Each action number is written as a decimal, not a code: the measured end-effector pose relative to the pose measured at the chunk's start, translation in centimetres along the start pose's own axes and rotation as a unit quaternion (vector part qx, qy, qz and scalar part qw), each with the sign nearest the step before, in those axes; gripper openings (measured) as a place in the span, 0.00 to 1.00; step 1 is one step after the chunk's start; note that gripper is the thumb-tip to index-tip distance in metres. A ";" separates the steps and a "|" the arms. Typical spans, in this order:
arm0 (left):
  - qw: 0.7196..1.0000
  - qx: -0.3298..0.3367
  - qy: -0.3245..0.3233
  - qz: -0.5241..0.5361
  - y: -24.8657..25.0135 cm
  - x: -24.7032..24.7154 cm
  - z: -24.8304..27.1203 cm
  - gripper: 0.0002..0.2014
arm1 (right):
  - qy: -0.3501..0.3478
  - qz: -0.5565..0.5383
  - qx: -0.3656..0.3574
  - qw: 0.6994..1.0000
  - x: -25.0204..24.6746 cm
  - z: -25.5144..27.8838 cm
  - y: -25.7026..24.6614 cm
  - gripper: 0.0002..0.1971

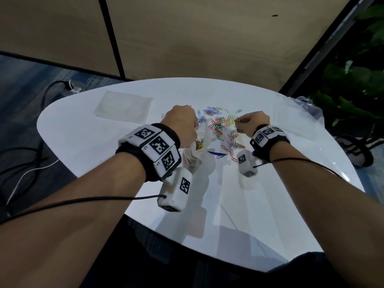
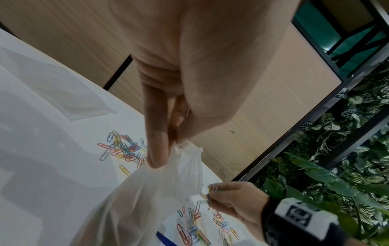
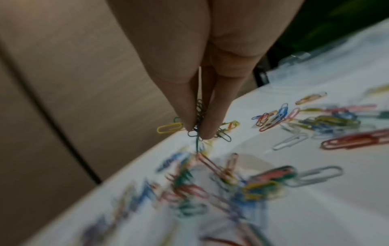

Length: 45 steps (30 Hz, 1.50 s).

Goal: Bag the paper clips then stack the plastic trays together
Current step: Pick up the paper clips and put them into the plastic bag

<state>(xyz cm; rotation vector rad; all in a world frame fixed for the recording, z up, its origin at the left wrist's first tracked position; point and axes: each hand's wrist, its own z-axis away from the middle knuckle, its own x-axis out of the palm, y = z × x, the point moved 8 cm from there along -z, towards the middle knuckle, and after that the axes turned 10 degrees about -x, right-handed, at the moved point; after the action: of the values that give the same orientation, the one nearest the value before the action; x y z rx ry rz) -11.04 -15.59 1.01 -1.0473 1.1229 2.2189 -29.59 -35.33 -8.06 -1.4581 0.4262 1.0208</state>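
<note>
Head view shows the left hand [image 1: 182, 123] pinching the rim of a thin translucent plastic bag [image 1: 195, 150], which hangs above the white round table [image 1: 104, 146] with a few clips inside. The right hand [image 1: 252, 124] pinches a small bunch of clips over the loose pile of coloured wire paper clips [image 1: 220, 125] scattered mid-table. A flat clear plastic tray [image 1: 122, 107] lies far left, well apart.

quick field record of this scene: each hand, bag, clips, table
left hand: pinches the plastic bag at its rim, bag hanging
right hand: fingers pinch a few clips
bag contents: some coloured clips inside
loose paper clips: many scattered between the hands
table: white, rounded
</note>
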 end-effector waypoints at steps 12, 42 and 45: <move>1.000 0.003 0.005 0.029 0.4 -0.6 1.2 0.16 | -0.103 -0.525 0.052 0.843 0.7 10.9 -10.4 0.04; 0.997 -0.002 -0.012 0.077 -0.9 -0.6 -0.1 0.13 | -0.161 -0.227 -0.104 0.955 1.3 10.0 -10.7 0.17; 0.997 -0.001 -0.015 0.074 -1.2 -0.8 0.0 0.14 | -0.097 0.052 -0.071 0.991 -1.3 7.6 -4.2 0.15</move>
<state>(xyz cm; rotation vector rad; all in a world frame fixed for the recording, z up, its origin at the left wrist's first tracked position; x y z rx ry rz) -9.73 -14.88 1.07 -0.9564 1.2223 2.3425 -29.59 -27.83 -3.45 -1.4572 0.2973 1.2862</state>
